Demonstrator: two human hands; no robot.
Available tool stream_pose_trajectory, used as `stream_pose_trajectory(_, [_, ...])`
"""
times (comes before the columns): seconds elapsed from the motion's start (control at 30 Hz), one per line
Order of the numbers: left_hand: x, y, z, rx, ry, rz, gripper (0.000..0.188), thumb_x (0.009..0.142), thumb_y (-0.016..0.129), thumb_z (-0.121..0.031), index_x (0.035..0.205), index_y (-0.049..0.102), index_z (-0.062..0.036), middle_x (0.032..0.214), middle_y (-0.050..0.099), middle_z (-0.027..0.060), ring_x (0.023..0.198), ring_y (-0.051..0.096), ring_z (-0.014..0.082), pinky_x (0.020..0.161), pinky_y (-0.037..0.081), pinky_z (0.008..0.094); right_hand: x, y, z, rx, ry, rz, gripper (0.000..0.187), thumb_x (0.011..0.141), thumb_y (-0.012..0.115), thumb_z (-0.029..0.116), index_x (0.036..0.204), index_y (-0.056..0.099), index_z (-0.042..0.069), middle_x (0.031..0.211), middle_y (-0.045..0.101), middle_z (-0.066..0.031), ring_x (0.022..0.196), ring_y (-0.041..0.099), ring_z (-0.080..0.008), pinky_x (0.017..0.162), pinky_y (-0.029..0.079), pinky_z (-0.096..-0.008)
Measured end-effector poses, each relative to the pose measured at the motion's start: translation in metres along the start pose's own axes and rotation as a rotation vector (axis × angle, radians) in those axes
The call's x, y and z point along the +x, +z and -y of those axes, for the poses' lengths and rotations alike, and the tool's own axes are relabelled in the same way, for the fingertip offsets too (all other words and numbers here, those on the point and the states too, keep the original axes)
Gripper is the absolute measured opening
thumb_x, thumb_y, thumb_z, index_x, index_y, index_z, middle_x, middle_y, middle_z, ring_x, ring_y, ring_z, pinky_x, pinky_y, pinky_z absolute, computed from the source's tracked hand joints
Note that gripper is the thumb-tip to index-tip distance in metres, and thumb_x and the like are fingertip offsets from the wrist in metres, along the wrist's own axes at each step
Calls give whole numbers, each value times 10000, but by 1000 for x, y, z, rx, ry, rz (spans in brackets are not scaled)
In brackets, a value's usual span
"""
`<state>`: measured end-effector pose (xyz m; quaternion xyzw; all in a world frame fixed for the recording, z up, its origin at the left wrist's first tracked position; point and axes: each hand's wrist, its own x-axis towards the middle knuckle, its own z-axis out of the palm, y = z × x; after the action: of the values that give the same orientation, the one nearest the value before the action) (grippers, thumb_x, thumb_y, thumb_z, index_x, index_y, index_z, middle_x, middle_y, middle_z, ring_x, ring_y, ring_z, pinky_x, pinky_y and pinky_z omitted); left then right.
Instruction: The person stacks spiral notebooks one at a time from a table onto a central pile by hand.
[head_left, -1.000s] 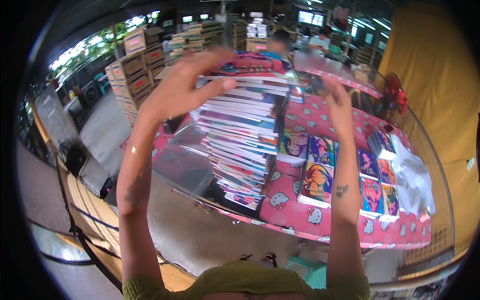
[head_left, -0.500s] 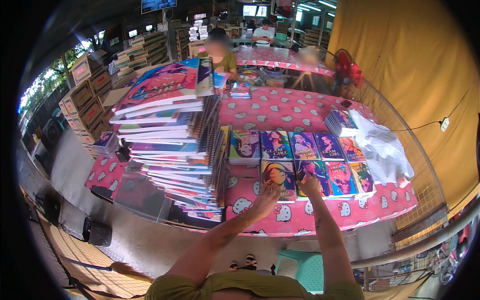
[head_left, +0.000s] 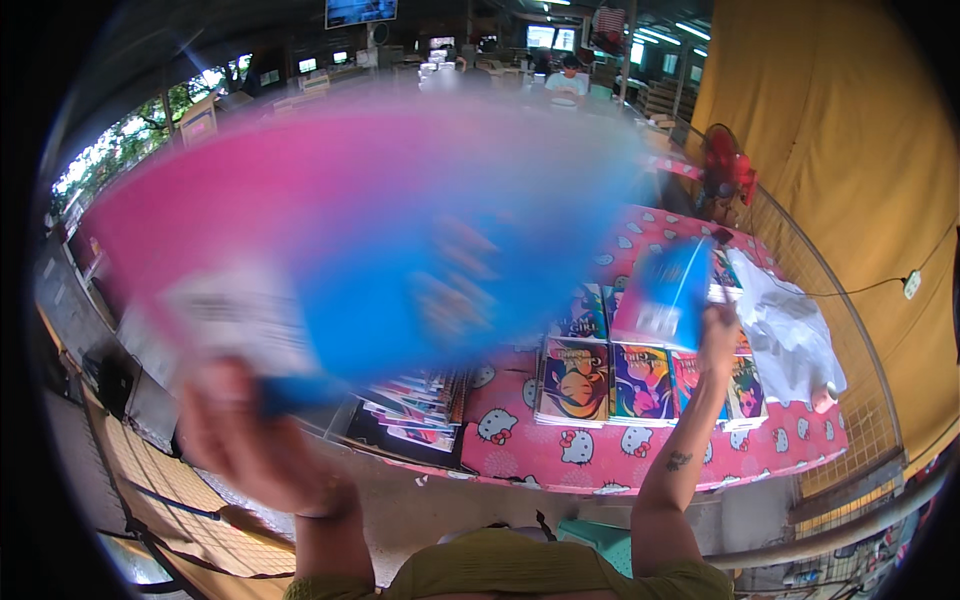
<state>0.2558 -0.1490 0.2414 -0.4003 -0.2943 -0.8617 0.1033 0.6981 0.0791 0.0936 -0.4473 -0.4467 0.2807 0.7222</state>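
A large pink and blue notebook (head_left: 380, 260), smeared by motion, is raised at the left, close in front of me. My left hand (head_left: 250, 440) grips it by its lower left corner, beside a white label. My right hand (head_left: 716, 340) holds a small blue and pink notebook (head_left: 662, 298) by its right edge, tilted above the table. Under it lie rows of small notebooks with colourful illustrated covers (head_left: 572, 382), some partly covered from view. The tall stack of large spiral notebooks (head_left: 418, 410) shows only its lower layers behind the raised one.
The table wears a pink patterned cloth (head_left: 575, 455). White plastic sheeting (head_left: 790, 330) lies at its right end, near a red fan (head_left: 728, 165) and a yellow curtain (head_left: 830, 140). A green stool (head_left: 600, 540) stands below the front edge. Another person (head_left: 567, 85) sits far back.
Both hands have left the front row of small notebooks. My left hand has gone left and lifted a large notebook; my right hand has moved up and right with a small one.
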Motion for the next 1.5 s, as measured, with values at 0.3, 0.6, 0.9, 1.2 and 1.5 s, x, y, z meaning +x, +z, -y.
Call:
stream_pose_trajectory(0.3, [164,57,44,362,897,237,295,926,545,15,1211,617,3,1161,652,148,1045,639,207,945,496,308,7,277,181,119,-668,195,256,776,575,-19,1021,645,-1,914,657,-101,847,610,-208,796,475,-329])
stream_pose_trajectory(0.6, [185,22,88,351,206,1321,679,979,359,-532,1287,553,41,1301,581,173,1244,521,285,1079,330,392,29,332,56,237,-414,555,444,781,555,-43,1209,607,63,1228,593,-171,1097,590,-277,931,463,-357])
stream_pose_trajectory(0.9, [75,-99,360,444,-880,714,790,958,207,-606,1379,439,20,1363,499,205,1295,442,286,1101,285,419,-99,269,-263,-1242,-411,699,464,862,575,232,1313,494,157,1276,512,-206,1221,486,-388,897,464,-594])
stream_pose_trajectory(1.2, [40,-101,391,653,-906,891,654,970,298,-492,1336,484,18,1306,543,192,1229,488,259,1054,326,386,7,263,-13,-141,-98,129,370,976,555,355,1079,638,9,883,626,9,842,538,-81,753,454,-265])
stream_pose_trajectory(1.5, [55,-91,406,703,-814,918,520,983,389,-377,1292,530,16,1248,586,180,1164,533,232,1007,368,353,-37,329,223,-24,-1127,349,325,872,648,242,1098,661,9,1022,651,-179,950,633,-306,819,501,-375])
